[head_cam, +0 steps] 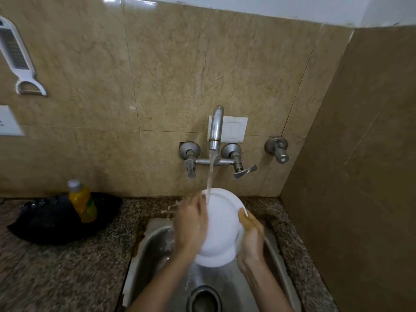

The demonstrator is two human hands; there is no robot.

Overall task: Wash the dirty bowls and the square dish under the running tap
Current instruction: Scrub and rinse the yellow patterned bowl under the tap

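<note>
A: How many dishes are up in the hands?

B: One white bowl (219, 224) that I can count for sure. It is round, smooth and plain, tilted so its underside faces the camera. A second white edge shows along its lower right side, but I cannot tell whether that is another piece or its own rim.

A: And the hands?

B: Two, both bare. The left hand (191, 224) is laid flat against the bowl's left side with its fingers spread upward. The right hand (251, 236) grasps the right edge, thumb hooked over the rim. The bowl sits between them, above the steel sink (153, 239).

A: Water?

B: One stream (211, 174) falls from the single tap spout (216, 126) above the hands and strikes the bowl's upper left part, just by the left fingertips. Water runs off below the bowl toward the one drain (204, 299), which lies below the wrists.

A: Handles?

B: Two lever handles (191, 167) flank the spout, and a third valve (279, 149) sits up and to the right of the right hand.

A: Anything else?

B: One yellow bottle (82, 202) stands well left of the left hand on a dark pan (47, 224), and one white peeler (19, 57) hangs on the wall, far up to the left.
</note>
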